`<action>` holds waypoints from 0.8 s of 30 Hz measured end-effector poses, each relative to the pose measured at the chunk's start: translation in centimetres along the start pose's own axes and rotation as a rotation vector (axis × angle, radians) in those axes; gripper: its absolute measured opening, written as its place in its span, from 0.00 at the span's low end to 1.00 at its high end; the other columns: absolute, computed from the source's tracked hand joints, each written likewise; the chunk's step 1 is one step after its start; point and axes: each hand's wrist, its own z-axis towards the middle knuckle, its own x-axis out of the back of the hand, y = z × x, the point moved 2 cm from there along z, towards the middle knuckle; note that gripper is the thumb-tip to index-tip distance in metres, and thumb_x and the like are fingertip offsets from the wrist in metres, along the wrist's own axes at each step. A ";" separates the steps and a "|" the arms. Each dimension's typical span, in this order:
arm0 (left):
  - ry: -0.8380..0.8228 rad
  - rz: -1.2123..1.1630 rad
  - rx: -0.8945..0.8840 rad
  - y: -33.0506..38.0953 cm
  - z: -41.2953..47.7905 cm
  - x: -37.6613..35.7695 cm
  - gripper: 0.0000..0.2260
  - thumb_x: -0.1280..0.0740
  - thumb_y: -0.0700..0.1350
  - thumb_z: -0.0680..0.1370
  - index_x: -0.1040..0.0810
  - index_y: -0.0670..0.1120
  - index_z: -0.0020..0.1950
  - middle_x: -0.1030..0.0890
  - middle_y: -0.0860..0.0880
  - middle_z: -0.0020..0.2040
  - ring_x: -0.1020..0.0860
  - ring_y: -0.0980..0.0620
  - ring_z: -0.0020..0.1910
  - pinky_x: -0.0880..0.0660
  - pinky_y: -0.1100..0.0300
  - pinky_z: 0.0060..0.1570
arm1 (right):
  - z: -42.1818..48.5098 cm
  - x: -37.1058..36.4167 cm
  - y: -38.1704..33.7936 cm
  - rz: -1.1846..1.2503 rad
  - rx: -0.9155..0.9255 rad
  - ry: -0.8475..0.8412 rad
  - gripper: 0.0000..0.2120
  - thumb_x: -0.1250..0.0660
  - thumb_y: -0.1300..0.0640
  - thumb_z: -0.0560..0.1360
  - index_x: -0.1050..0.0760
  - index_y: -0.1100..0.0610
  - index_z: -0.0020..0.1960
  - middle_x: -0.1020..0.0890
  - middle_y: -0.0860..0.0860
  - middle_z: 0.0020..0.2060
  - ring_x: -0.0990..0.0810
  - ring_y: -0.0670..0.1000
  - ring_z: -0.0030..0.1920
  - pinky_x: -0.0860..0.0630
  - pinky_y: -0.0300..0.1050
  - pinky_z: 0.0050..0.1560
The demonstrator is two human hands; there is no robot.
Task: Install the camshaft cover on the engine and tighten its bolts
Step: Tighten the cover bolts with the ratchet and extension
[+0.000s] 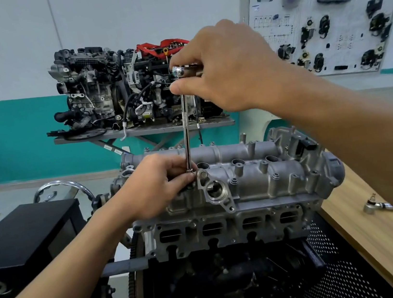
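Head view, items as seen:

1. Grey cast-aluminium camshaft cover [257,178]: seated on top of the engine, centre of frame, its long side running left to right. It has round wells along the top and a large round port on the near face.
2. Small flanged bolts [275,176]: several stand in bosses across the cover. You cannot tell from here how far down they sit.
3. Bare grey engine with four rectangular ports [227,230]: directly beneath the cover, with a toothed ring gear [132,271] at its left side.
4. Long chrome extension bar [185,130]: nearly upright, its lower end meeting the left part of the cover. The tip is hidden behind your fingers.
5. Chrome ratchet head [179,71]: at the top of the bar.
6. Your right hand [224,69]: fingers curled over the ratchet head with the thumb beneath, gripping it.
7. Your left hand [155,187]: fingertips pinching the bar's lower end, just above the cover.
8. Light wooden bench top [369,238]: right of the engine, with a small chrome tool [372,206] lying on it.
9. Black perforated metal panel [333,268]: below the bench edge.
10. Black rectangular box [26,236]: left foreground, with a chrome ring [64,186] behind it.
11. Grey shelf [142,131]: against the teal-and-white wall, carrying two assembled engines [110,85].
12. White display board with mounted car parts [323,17]: upper right.
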 end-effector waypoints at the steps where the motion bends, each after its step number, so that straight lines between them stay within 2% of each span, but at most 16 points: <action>1: -0.005 0.004 0.001 0.0 0.0 0.0 0.06 0.30 0.39 0.79 0.15 0.47 0.53 0.14 0.61 0.43 0.17 0.65 0.41 0.26 0.75 0.41 | 0.1 -0.1 0.5 0.157 0.037 -0.071 0.16 0.30 0.42 0.76 0.19 0.48 0.61 0.16 0.35 0.44 0.19 0.39 0.45 0.28 0.34 0.48; 2: -0.009 0.006 0.004 -0.1 0.1 0.1 0.06 0.30 0.39 0.79 0.16 0.47 0.53 0.14 0.61 0.43 0.17 0.65 0.41 0.26 0.74 0.40 | 0.2 -0.3 1.1 0.307 0.065 -0.121 0.14 0.29 0.48 0.77 0.18 0.52 0.60 0.19 0.29 0.36 0.22 0.34 0.38 0.32 0.26 0.44; 4: -0.017 0.001 0.010 -0.2 0.1 0.1 0.06 0.30 0.39 0.79 0.16 0.48 0.53 0.13 0.60 0.42 0.17 0.65 0.39 0.26 0.74 0.39 | 0.1 -0.8 2.1 0.483 0.100 -0.127 0.12 0.29 0.56 0.77 0.19 0.58 0.59 0.25 0.26 0.27 0.27 0.34 0.29 0.34 0.24 0.37; 7: -0.013 0.014 0.001 -0.3 0.2 0.1 0.06 0.30 0.39 0.79 0.15 0.48 0.53 0.13 0.59 0.43 0.16 0.64 0.42 0.24 0.72 0.41 | 0.1 -1.3 2.7 0.491 0.121 -0.096 0.13 0.27 0.57 0.76 0.18 0.59 0.59 0.27 0.23 0.28 0.27 0.27 0.31 0.34 0.22 0.39; 9: -0.002 0.015 -0.006 -0.3 0.1 0.0 0.07 0.30 0.39 0.79 0.15 0.48 0.53 0.13 0.60 0.44 0.16 0.64 0.44 0.25 0.73 0.42 | 0.4 -1.0 2.5 0.445 0.134 -0.114 0.12 0.26 0.53 0.75 0.17 0.55 0.57 0.24 0.24 0.31 0.24 0.28 0.36 0.32 0.23 0.42; 10: 0.002 0.012 -0.008 -0.3 0.1 0.0 0.06 0.30 0.39 0.79 0.15 0.48 0.53 0.14 0.61 0.44 0.16 0.64 0.44 0.24 0.73 0.43 | 0.6 -0.8 2.2 0.427 0.133 -0.134 0.12 0.26 0.51 0.75 0.17 0.53 0.57 0.21 0.26 0.36 0.21 0.31 0.41 0.28 0.26 0.47; 12: 0.005 0.016 -0.005 -0.2 0.1 0.0 0.06 0.30 0.39 0.79 0.15 0.48 0.53 0.14 0.61 0.44 0.16 0.64 0.45 0.23 0.72 0.45 | 0.7 -0.7 1.7 0.397 0.117 -0.144 0.13 0.26 0.48 0.74 0.16 0.51 0.57 0.16 0.38 0.49 0.18 0.43 0.53 0.24 0.43 0.59; 13: 0.008 0.020 -0.004 -0.2 0.0 -0.1 0.06 0.30 0.39 0.79 0.15 0.48 0.52 0.14 0.61 0.44 0.16 0.65 0.45 0.24 0.73 0.45 | 0.7 -0.6 1.7 0.385 0.109 -0.125 0.13 0.26 0.48 0.74 0.17 0.50 0.57 0.16 0.42 0.53 0.18 0.45 0.57 0.25 0.46 0.63; 15: 0.019 0.027 -0.005 -0.3 0.0 -0.1 0.06 0.30 0.39 0.78 0.15 0.48 0.52 0.14 0.63 0.44 0.17 0.66 0.44 0.25 0.75 0.43 | 0.6 -0.9 1.8 0.388 0.104 -0.076 0.15 0.26 0.47 0.74 0.17 0.49 0.59 0.17 0.41 0.56 0.20 0.40 0.57 0.25 0.43 0.64; 17: 0.021 0.007 -0.001 -0.2 0.0 0.0 0.07 0.30 0.39 0.78 0.15 0.51 0.51 0.14 0.63 0.44 0.16 0.64 0.44 0.23 0.73 0.43 | 0.7 -1.5 2.4 0.427 0.093 -0.064 0.16 0.26 0.49 0.75 0.18 0.51 0.61 0.19 0.32 0.48 0.22 0.30 0.48 0.25 0.31 0.56; 18: 0.015 -0.009 0.009 -0.1 0.0 0.1 0.08 0.30 0.40 0.78 0.15 0.52 0.51 0.14 0.62 0.44 0.15 0.60 0.45 0.21 0.69 0.44 | 0.9 -1.8 2.8 0.442 0.073 -0.071 0.15 0.27 0.50 0.75 0.18 0.53 0.61 0.21 0.29 0.42 0.24 0.27 0.42 0.27 0.26 0.50; 21: -0.001 -0.023 0.051 -0.1 0.5 0.3 0.06 0.30 0.42 0.78 0.15 0.51 0.52 0.13 0.54 0.44 0.15 0.47 0.46 0.18 0.51 0.48 | 1.4 -2.5 2.8 0.491 0.007 -0.104 0.15 0.28 0.53 0.76 0.18 0.55 0.61 0.23 0.27 0.33 0.24 0.27 0.36 0.30 0.25 0.44; 22: 0.014 -0.014 0.042 0.0 0.4 0.2 0.05 0.29 0.42 0.78 0.15 0.49 0.52 0.12 0.52 0.44 0.15 0.46 0.46 0.19 0.49 0.49 | 1.4 -2.6 2.7 0.504 0.017 -0.106 0.14 0.28 0.53 0.76 0.18 0.55 0.61 0.24 0.25 0.30 0.25 0.27 0.35 0.32 0.24 0.43; 24: 0.063 0.000 0.003 0.0 0.0 0.0 0.05 0.29 0.40 0.78 0.15 0.47 0.51 0.13 0.54 0.44 0.15 0.54 0.45 0.18 0.58 0.48 | 0.9 -2.2 2.3 0.504 0.073 -0.072 0.14 0.27 0.54 0.76 0.18 0.56 0.60 0.25 0.24 0.31 0.25 0.25 0.36 0.32 0.22 0.43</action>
